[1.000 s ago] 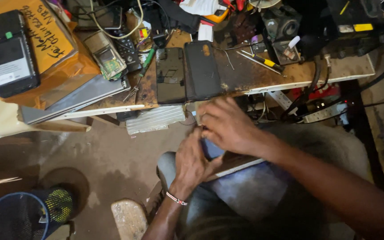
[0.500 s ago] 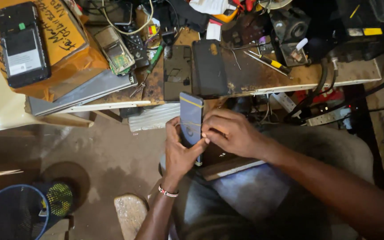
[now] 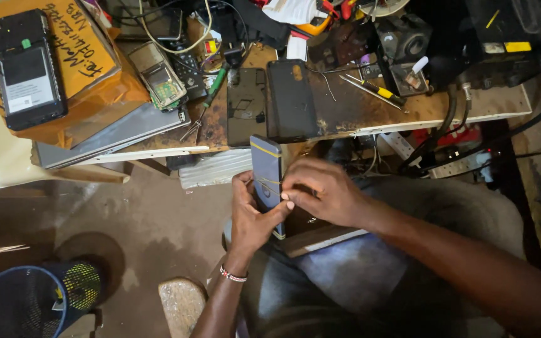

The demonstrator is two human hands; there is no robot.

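**benchrat:** Ok, left to right. Far left there's the blue mesh bin (image 3: 14,303) on the floor, and up on the brown envelope (image 3: 76,59) a black phone (image 3: 26,69) lying with its back off. Then our left hand (image 3: 252,216) comes up from below, wrapped around the lower half of the blue-grey phone (image 3: 266,169), holding it upright just below the bench edge, over our lap.

**solderjoe:** And the right hand (image 3: 324,194)?

**benchrat:** Fingertips pinched against the phone's right edge, thumb pressing near the middle. There's a thin yellowish line across the top of it, can't tell if that's a band or a trim strip. Right above, two dark phone parts (image 3: 273,103) lie flat on the wooden bench (image 3: 370,112), then a yellow-handled screwdriver (image 3: 377,91) further right.

**solderjoe:** So we're at the working-the-edge stage, I'd say. Either prying or seating a panel.

**benchrat:** That's our read too. Next bit probably wants a steady left grip while the right fingers creep along the seam, gentle pressure, no twisting.
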